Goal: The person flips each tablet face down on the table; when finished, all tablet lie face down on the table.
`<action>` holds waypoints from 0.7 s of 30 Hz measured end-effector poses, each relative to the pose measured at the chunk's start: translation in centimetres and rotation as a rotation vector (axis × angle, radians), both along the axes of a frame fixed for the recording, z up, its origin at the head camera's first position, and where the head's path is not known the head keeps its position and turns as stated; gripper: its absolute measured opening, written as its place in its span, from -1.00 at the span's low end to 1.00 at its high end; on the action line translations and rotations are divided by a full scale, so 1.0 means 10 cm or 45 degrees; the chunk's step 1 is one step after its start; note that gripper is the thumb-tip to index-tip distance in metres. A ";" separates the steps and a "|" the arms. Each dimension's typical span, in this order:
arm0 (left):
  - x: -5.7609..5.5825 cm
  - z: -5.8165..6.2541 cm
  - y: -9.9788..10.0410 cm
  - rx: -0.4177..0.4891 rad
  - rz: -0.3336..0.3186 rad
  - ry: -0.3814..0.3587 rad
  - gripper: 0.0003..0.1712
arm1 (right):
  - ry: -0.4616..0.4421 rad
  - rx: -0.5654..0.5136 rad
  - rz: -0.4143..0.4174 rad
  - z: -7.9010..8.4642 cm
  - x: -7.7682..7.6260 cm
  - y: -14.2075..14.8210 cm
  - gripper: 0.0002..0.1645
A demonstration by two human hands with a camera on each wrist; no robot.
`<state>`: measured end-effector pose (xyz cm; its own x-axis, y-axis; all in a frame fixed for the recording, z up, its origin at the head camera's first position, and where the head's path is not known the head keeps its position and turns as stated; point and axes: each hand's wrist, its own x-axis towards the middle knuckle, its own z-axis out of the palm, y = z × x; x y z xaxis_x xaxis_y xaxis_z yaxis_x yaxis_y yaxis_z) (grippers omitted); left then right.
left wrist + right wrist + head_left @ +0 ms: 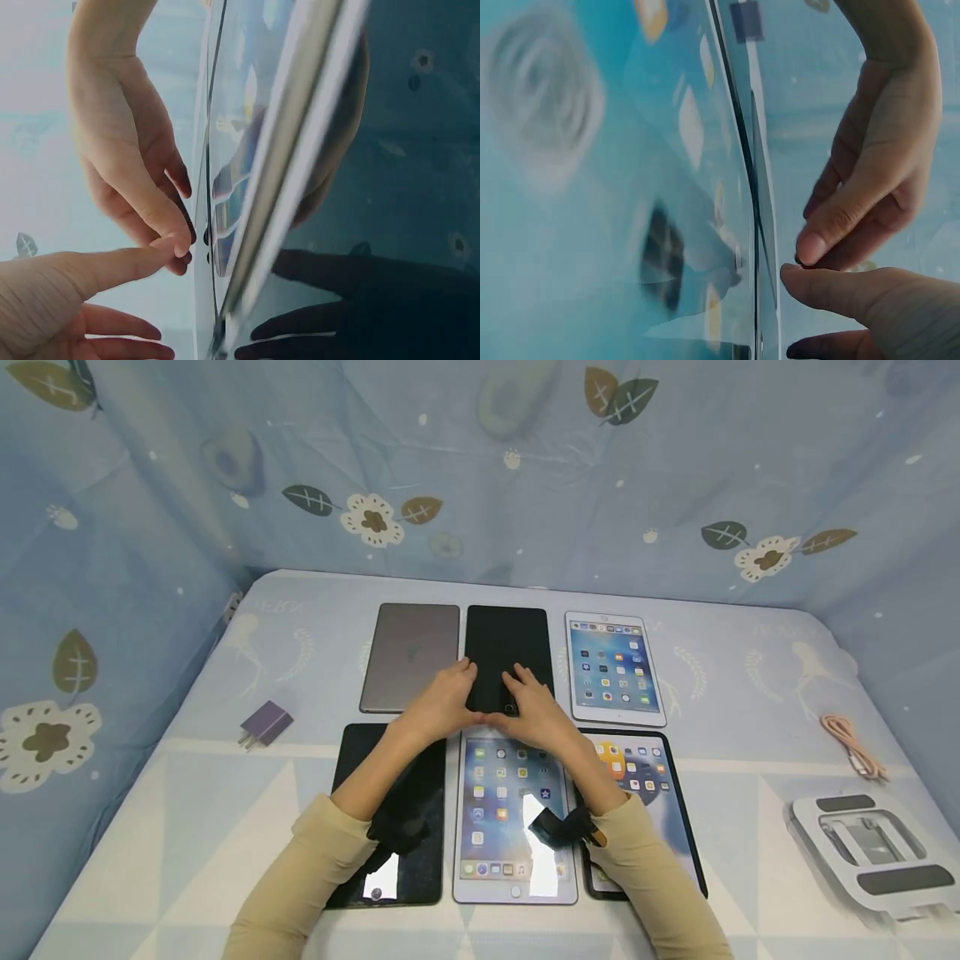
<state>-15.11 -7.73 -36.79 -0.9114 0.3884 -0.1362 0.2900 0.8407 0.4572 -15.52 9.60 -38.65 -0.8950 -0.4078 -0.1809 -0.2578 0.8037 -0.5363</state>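
Note:
Both hands reach over the middle of several tablets lying in two rows. My left hand (441, 702) is at the gap between a grey tablet lying face down (411, 652) and a dark-screened tablet (507, 639), its fingers extended. Over the lower part of that dark tablet is my right hand (538, 717), fingers spread and relaxed. The thumbs meet near the top edge of a white tablet with a lit screen (491, 810). In the left wrist view, the right hand's fingertips (180, 244) are close to a glossy surface; contact cannot be told. Neither hand grips anything.
A black tablet (427, 860) and a black-rimmed lit tablet (652, 760) lie partly under the forearms. A small white tablet (615, 664) is at the back right. A purple charger plug (266, 724) lies left; a coiled cable (851, 743) and a white folding stand (873, 852) lie right.

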 end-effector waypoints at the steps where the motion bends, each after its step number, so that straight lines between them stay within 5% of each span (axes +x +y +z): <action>1: -0.01 0.00 0.02 -0.004 0.000 -0.017 -0.03 | 0.001 0.002 -0.017 0.00 0.00 0.03 -0.04; 14: -0.03 -0.07 0.06 0.011 0.111 -0.081 -0.01 | 0.009 0.023 -0.205 -0.05 -0.03 0.38 0.02; 21: -0.05 -0.12 0.02 0.008 0.093 -0.066 -0.10 | -0.003 0.038 -0.251 -0.11 -0.04 0.49 -0.01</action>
<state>-15.60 -7.49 -37.99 -0.9292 0.3219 -0.1818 0.2035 0.8559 0.4754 -15.88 14.48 -39.78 -0.9565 -0.2191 -0.1926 -0.0926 0.8540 -0.5120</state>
